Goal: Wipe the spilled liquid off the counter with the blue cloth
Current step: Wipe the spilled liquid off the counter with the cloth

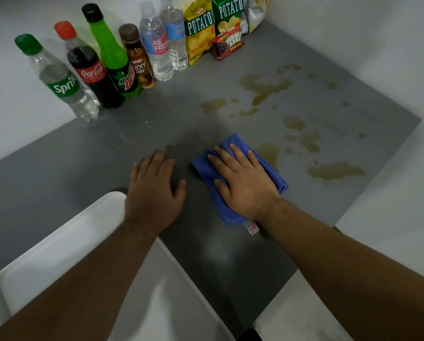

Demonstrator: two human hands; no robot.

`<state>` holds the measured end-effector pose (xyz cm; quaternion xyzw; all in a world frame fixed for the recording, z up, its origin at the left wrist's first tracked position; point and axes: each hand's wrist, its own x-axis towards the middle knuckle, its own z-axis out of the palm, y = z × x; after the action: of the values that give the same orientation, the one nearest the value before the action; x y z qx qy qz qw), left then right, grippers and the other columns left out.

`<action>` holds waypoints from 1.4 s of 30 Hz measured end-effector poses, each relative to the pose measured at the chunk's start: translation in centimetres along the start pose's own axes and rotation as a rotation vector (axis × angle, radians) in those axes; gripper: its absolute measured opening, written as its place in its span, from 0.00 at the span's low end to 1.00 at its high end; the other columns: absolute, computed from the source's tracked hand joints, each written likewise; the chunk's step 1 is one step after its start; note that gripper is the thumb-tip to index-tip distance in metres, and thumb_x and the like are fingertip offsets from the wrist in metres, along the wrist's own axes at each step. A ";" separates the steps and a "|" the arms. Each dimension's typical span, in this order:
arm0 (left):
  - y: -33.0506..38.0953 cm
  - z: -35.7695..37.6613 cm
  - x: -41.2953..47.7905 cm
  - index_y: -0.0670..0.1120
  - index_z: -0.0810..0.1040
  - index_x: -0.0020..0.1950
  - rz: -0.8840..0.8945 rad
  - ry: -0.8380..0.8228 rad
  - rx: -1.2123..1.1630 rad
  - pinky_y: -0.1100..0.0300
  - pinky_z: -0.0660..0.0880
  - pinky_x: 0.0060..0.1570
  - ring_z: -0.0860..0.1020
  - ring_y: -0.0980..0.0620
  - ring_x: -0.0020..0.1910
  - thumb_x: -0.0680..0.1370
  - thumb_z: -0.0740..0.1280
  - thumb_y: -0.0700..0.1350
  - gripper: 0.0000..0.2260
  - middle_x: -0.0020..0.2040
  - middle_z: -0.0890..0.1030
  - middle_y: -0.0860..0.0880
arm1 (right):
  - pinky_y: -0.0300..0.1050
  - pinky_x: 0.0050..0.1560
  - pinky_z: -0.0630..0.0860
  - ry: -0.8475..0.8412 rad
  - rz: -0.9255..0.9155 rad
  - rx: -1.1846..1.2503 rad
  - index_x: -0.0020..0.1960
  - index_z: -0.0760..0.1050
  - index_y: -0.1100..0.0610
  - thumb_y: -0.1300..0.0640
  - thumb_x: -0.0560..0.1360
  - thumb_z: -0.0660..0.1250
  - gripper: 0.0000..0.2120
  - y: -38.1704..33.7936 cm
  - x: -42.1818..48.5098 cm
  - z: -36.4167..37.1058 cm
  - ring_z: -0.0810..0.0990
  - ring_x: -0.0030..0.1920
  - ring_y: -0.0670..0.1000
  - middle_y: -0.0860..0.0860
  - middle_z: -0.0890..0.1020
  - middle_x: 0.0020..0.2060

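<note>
A folded blue cloth (206,169) lies on the grey counter (83,153), and my right hand (243,179) presses flat on top of it with fingers spread. Yellowish spilled liquid (262,88) spreads in several patches to the right and beyond the cloth; one patch (270,152) touches the cloth's right edge, another (336,171) lies near the counter's right edge. My left hand (154,190) rests palm down on the bare counter just left of the cloth, holding nothing.
Several drink bottles (95,70) line the back left wall, with potato chip bags (200,28) and a fudge bar pack (228,44) in the back corner. A white tray (46,249) sits at the near left under my left forearm.
</note>
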<state>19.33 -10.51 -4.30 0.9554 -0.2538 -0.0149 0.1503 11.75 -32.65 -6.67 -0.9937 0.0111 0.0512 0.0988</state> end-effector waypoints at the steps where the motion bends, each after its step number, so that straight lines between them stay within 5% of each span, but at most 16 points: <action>1: 0.8 0.3 0.4 0.42 0.74 0.72 0.017 0.002 -0.014 0.37 0.58 0.78 0.66 0.38 0.78 0.80 0.66 0.52 0.23 0.79 0.68 0.40 | 0.63 0.82 0.47 0.008 -0.006 0.004 0.84 0.52 0.47 0.41 0.85 0.46 0.29 0.0 -0.9 0.2 0.48 0.84 0.55 0.47 0.54 0.84; 6: 2.7 1.9 1.6 0.43 0.73 0.72 -0.027 0.008 -0.088 0.37 0.56 0.79 0.63 0.40 0.79 0.80 0.66 0.48 0.22 0.80 0.67 0.42 | 0.59 0.82 0.48 0.010 -0.059 0.003 0.84 0.51 0.44 0.40 0.86 0.48 0.28 2.7 -5.6 0.7 0.47 0.84 0.51 0.44 0.55 0.84; 14: 3.0 3.1 1.2 0.43 0.73 0.72 -0.046 0.074 -0.076 0.39 0.56 0.80 0.64 0.40 0.79 0.80 0.65 0.49 0.21 0.78 0.69 0.41 | 0.63 0.82 0.45 0.028 0.176 -0.015 0.84 0.52 0.48 0.39 0.84 0.45 0.31 1.9 -2.5 0.1 0.48 0.84 0.58 0.49 0.54 0.84; 23: 3.1 3.4 1.2 0.43 0.74 0.71 -0.042 0.114 -0.036 0.38 0.59 0.79 0.66 0.39 0.78 0.79 0.65 0.50 0.21 0.77 0.71 0.41 | 0.62 0.82 0.49 -0.052 -0.079 -0.017 0.84 0.47 0.42 0.36 0.85 0.47 0.30 5.2 -9.4 0.6 0.43 0.84 0.50 0.44 0.51 0.84; 30: 3.1 3.7 1.2 0.42 0.73 0.71 -0.025 0.135 -0.002 0.37 0.60 0.78 0.66 0.38 0.77 0.80 0.65 0.51 0.22 0.76 0.71 0.40 | 0.63 0.82 0.43 -0.018 0.133 -0.041 0.85 0.48 0.46 0.34 0.84 0.43 0.33 4.0 -4.9 -0.1 0.45 0.84 0.56 0.47 0.51 0.84; 37: 3.4 3.5 0.8 0.43 0.73 0.70 0.034 0.178 0.041 0.36 0.60 0.77 0.68 0.38 0.75 0.79 0.64 0.53 0.22 0.78 0.70 0.42 | 0.62 0.82 0.48 -0.028 -0.055 -0.016 0.84 0.47 0.43 0.37 0.86 0.46 0.29 5.7 -10.0 0.9 0.45 0.84 0.51 0.45 0.51 0.84; 42: 3.7 3.4 0.4 0.44 0.75 0.68 0.119 0.183 0.086 0.35 0.60 0.77 0.70 0.40 0.74 0.80 0.63 0.56 0.22 0.77 0.71 0.43 | 0.64 0.81 0.48 -0.009 0.067 -0.024 0.84 0.49 0.42 0.36 0.85 0.44 0.29 8.1 -9.1 -0.4 0.48 0.84 0.53 0.44 0.53 0.84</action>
<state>17.59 -14.72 -6.41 0.9415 -0.2958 0.0921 0.1323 2.46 -40.51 -6.92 -0.9936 0.0432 0.0593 0.0854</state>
